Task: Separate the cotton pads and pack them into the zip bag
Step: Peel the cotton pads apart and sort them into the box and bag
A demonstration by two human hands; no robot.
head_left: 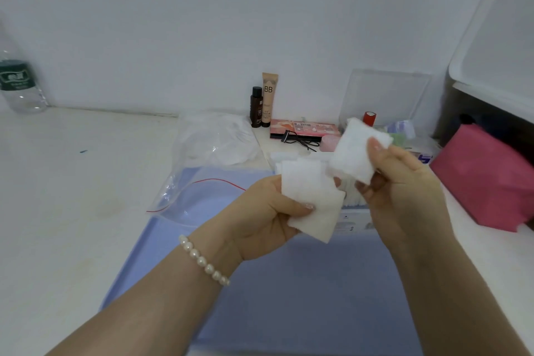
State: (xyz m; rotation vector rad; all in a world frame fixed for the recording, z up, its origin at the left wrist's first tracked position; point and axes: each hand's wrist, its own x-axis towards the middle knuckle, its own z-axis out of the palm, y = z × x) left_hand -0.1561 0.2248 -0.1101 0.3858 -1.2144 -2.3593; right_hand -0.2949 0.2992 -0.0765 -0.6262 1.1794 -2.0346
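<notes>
Two stacks of white cotton pads are held above a blue mat [303, 283]. The lower stack [310, 199] is gripped by the left hand [260, 217], thumb pressed on top; the upper stack [357, 147] is pinched by the right hand [404, 182] between thumb and fingers. The stacks are just apart. The zip bag [190, 196], red-lined, is seen lying at the mat's far left corner, near the left hand. A pearl bracelet [202, 260] is worn on the left wrist.

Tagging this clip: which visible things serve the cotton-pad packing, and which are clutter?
In use: white square cotton pads in left hand; white pads in right hand; clear red-striped zip bag.
Lying about: beige BB tube; brown bottle; pink pouch; plastic water bottle.
</notes>
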